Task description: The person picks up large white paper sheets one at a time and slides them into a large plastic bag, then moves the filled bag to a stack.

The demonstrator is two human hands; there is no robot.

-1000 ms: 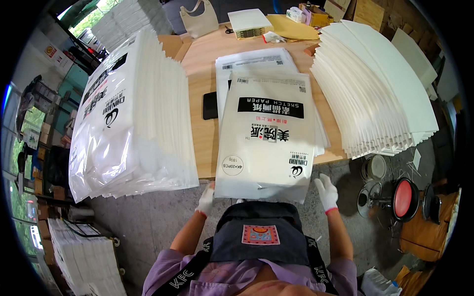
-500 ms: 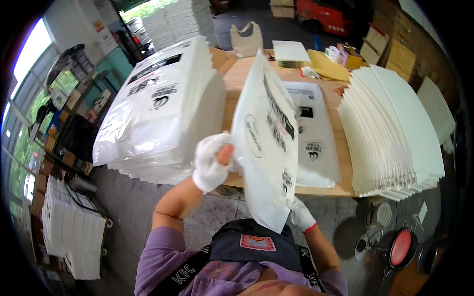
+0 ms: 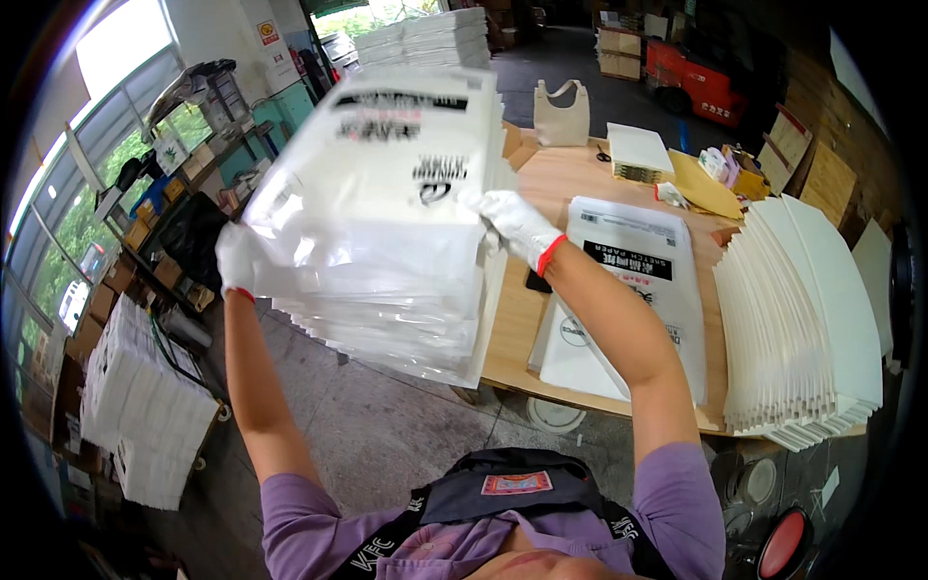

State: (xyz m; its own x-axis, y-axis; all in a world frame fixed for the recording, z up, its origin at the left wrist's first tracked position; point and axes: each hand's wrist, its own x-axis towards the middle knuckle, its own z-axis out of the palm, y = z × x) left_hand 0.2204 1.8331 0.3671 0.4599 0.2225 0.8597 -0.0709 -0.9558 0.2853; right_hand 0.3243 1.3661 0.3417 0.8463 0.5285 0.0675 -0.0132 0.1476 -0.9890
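Observation:
A clear plastic pack of white paper [image 3: 338, 193] with black print is held over the tall stack of similar packs [image 3: 396, 333] at the table's left. My left hand [image 3: 239, 259], in a white glove and slightly blurred, closes on its near left corner. At its right edge my right hand [image 3: 519, 226], gloved with a red cuff, grips the side with fingers bent. The pack's far part is blurred, and I cannot tell how much of it rests on the stack. Another printed pack [image 3: 643, 237] lies flat on the wooden table [image 3: 507, 343], partly behind my right forearm.
Fanned white sheets [image 3: 773, 329] stand in a thick pile at the table's right. Along the back are a cream bag [image 3: 562, 118], a small white stack [image 3: 638, 150] and a yellow envelope [image 3: 706, 182]. A red-seated stool [image 3: 785, 543] stands at lower right; a loaded cart [image 3: 145, 406] at left.
The pack, upright before my body earlier, has swung left and flattened over the left stack. Both hands moved with it, the right from low near my waist. The view has shifted left.

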